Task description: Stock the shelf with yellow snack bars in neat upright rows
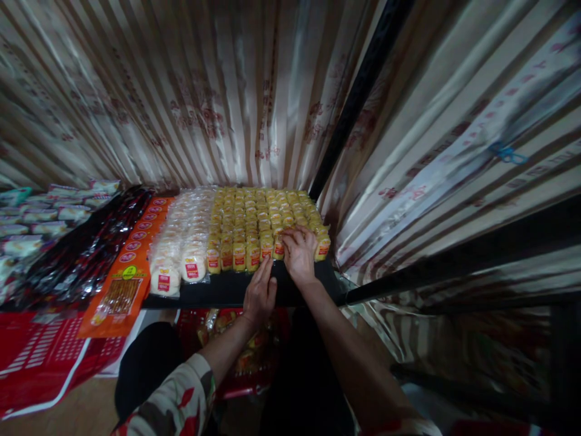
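Rows of small yellow snack packets [254,221] with red labels fill the right part of a black shelf [227,290]. My right hand [298,254] rests on the front row near the right end, its fingers curled down over the packets there. My left hand [259,293] lies at the shelf's front edge, fingers stretched out flat and together, tips touching a front-row packet. Whether the right hand grips a packet is hidden under its fingers.
White round packets [181,242] sit left of the yellow ones. Orange packages [131,254], dark packets [86,248] and pale packets [40,218] lie further left. A striped curtain [204,91] hangs behind. A red basket [240,351] with goods sits below the shelf.
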The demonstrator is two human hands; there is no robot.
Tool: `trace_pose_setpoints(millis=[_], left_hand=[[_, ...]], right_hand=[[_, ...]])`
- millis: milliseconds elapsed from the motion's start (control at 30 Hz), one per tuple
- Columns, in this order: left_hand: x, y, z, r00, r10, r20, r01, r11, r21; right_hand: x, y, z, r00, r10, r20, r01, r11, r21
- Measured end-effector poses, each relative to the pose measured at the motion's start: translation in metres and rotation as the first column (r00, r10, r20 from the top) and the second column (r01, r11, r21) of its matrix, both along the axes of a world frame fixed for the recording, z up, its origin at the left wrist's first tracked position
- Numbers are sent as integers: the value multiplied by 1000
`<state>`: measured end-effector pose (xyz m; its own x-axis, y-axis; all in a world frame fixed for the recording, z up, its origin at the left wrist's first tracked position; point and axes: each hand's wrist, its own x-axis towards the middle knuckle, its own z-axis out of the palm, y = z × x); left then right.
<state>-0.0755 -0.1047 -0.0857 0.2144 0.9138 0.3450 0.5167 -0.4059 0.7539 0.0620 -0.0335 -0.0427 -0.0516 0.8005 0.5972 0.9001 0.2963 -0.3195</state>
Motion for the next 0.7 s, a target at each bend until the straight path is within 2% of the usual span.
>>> trace_pose_setpoints(millis=[200, 400, 467, 567, 700], left_hand=[[1, 0, 1, 999, 28, -17, -28, 999, 33], [1, 0, -1, 999, 39, -19, -39, 998, 44], [1, -1, -2, 999, 42, -16, -41, 998, 45], [0, -1, -3, 999, 46, -4, -45, 998, 39], [-1, -1, -1, 999, 35, 5, -35, 999, 0]], right_hand=[[-1, -10, -7, 997, 34, -68, -31, 998, 50], [0, -55, -23, 965, -115, -236, 137, 987, 79], [-3, -67, -30, 962, -64, -264, 78, 996, 42], [-12, -74, -38, 963, 62, -261, -82, 995, -65], [-23, -65, -42, 957, 70, -281, -125, 975, -184]])
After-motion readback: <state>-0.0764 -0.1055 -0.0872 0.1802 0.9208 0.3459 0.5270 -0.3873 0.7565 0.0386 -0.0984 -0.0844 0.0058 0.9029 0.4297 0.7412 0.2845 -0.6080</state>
